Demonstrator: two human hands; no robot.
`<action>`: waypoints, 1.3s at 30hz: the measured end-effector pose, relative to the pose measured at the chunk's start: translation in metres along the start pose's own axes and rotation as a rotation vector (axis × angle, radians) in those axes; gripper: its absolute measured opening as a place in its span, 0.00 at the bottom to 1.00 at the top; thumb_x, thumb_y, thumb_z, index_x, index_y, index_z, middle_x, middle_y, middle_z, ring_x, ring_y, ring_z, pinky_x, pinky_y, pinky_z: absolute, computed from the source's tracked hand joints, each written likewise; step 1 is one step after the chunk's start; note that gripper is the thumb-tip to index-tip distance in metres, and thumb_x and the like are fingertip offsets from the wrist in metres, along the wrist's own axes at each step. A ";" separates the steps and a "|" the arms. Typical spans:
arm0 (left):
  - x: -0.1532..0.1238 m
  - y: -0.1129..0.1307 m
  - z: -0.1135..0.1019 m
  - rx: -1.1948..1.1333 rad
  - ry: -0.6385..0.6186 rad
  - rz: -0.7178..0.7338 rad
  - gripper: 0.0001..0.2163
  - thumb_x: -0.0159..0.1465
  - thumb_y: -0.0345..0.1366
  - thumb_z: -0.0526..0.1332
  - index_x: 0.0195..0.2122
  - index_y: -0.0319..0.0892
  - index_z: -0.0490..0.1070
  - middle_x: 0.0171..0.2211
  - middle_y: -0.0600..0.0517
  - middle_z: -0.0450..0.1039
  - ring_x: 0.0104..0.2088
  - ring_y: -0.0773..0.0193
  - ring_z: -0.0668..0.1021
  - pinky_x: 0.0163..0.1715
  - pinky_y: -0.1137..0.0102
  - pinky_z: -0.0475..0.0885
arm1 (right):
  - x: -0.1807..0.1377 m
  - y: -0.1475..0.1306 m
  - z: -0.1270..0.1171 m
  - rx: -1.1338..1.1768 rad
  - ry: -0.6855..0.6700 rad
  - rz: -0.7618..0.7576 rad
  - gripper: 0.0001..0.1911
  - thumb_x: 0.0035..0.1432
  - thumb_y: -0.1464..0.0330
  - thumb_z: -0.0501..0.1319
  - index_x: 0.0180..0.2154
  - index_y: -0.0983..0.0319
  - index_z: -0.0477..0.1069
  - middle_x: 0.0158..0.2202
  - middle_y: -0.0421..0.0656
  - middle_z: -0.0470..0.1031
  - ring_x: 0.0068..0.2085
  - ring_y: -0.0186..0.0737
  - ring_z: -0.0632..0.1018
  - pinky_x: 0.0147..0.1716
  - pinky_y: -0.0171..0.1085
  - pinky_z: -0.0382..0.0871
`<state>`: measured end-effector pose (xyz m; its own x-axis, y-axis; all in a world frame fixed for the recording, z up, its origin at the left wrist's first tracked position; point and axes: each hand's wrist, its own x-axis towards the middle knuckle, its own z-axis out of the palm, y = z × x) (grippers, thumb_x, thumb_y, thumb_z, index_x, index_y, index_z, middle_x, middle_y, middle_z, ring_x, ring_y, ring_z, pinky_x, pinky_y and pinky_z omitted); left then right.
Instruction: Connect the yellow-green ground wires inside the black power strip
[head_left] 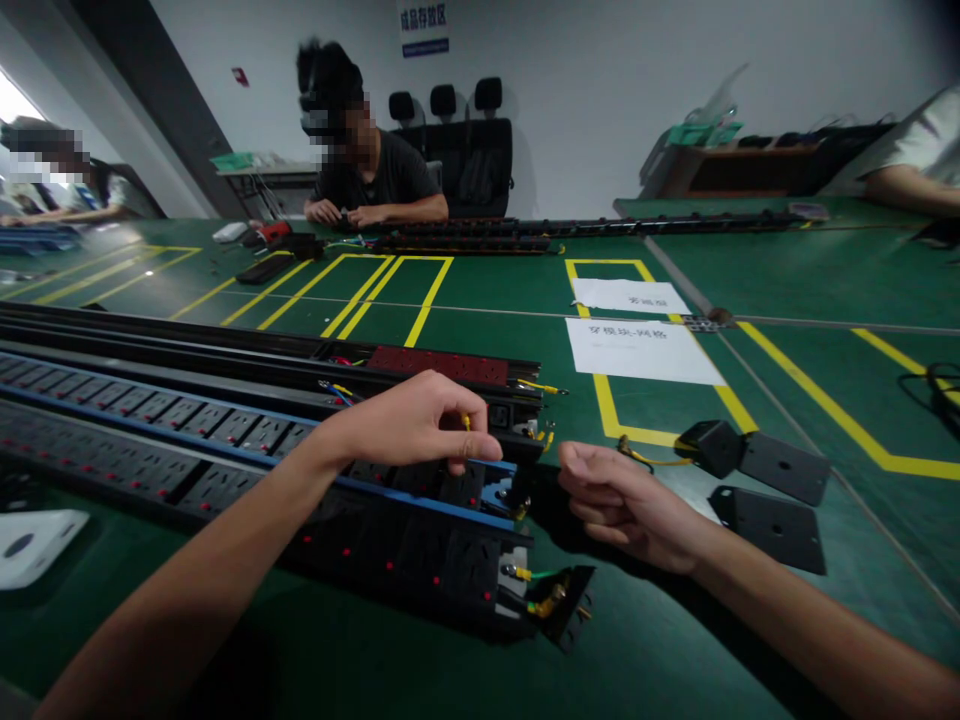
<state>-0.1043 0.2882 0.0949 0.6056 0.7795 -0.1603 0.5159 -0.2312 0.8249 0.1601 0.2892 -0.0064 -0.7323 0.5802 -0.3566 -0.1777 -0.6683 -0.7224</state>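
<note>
My left hand point(420, 425) is closed above the ends of the power strips, thumb against curled fingers. A small yellow piece point(466, 422), perhaps a wire end, shows in the gap of its fingers; whether it is gripped is unclear. My right hand point(619, 500) is also closed, fingertips pinched, just right of the strip ends. Whatever it pinches is hidden or too small to see. Below lie a blue-edged power strip point(420, 497) and a black power strip point(375, 535) with red dots. From the black one, green and yellow wires lead to a tilted black end piece point(570, 605).
Black end caps point(780, 525) lie at right, beside a yellow wire point(660, 460). Paper sheets point(641, 350) rest on the green table point(810, 290). A strip with a dark red section point(442, 365) lies behind. A white device point(37, 545) is at left. People sit across the table.
</note>
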 end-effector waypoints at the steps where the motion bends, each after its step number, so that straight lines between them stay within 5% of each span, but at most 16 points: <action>1: -0.003 0.005 -0.002 0.108 -0.021 -0.005 0.15 0.65 0.46 0.66 0.29 0.39 0.77 0.22 0.53 0.77 0.22 0.70 0.76 0.24 0.77 0.65 | 0.000 0.000 0.001 -0.002 -0.003 0.002 0.27 0.55 0.58 0.72 0.27 0.58 0.54 0.19 0.28 0.48 0.19 0.24 0.45 0.13 0.27 0.36; 6: -0.021 0.021 -0.014 0.343 -0.116 -0.019 0.09 0.68 0.38 0.62 0.34 0.41 0.79 0.28 0.55 0.79 0.27 0.69 0.78 0.27 0.76 0.65 | -0.001 -0.001 0.001 -0.008 -0.003 0.006 0.28 0.56 0.56 0.72 0.27 0.59 0.53 0.19 0.28 0.47 0.19 0.23 0.44 0.14 0.27 0.36; 13: -0.033 0.023 -0.027 0.389 -0.087 -0.096 0.11 0.68 0.38 0.58 0.32 0.43 0.78 0.25 0.55 0.77 0.25 0.68 0.77 0.26 0.74 0.65 | -0.001 -0.001 0.000 -0.025 0.006 0.004 0.29 0.55 0.56 0.72 0.27 0.58 0.52 0.19 0.28 0.46 0.19 0.23 0.44 0.14 0.28 0.36; 17: -0.034 0.023 -0.025 0.394 -0.078 -0.102 0.07 0.66 0.34 0.59 0.38 0.45 0.79 0.28 0.56 0.79 0.26 0.68 0.78 0.26 0.74 0.64 | -0.002 -0.002 0.002 -0.030 0.000 0.008 0.29 0.54 0.56 0.73 0.26 0.59 0.53 0.19 0.28 0.47 0.19 0.23 0.45 0.14 0.28 0.36; 39: -0.023 0.015 -0.018 0.582 -0.151 -0.164 0.08 0.65 0.31 0.58 0.36 0.43 0.78 0.30 0.56 0.77 0.30 0.67 0.77 0.30 0.73 0.63 | -0.001 -0.001 0.000 0.018 -0.048 -0.006 0.27 0.58 0.59 0.71 0.26 0.60 0.53 0.20 0.29 0.47 0.19 0.23 0.45 0.14 0.26 0.36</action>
<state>-0.1207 0.2772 0.1208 0.5472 0.7508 -0.3699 0.8296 -0.4279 0.3586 0.1609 0.2893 -0.0055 -0.7616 0.5617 -0.3232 -0.1937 -0.6733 -0.7135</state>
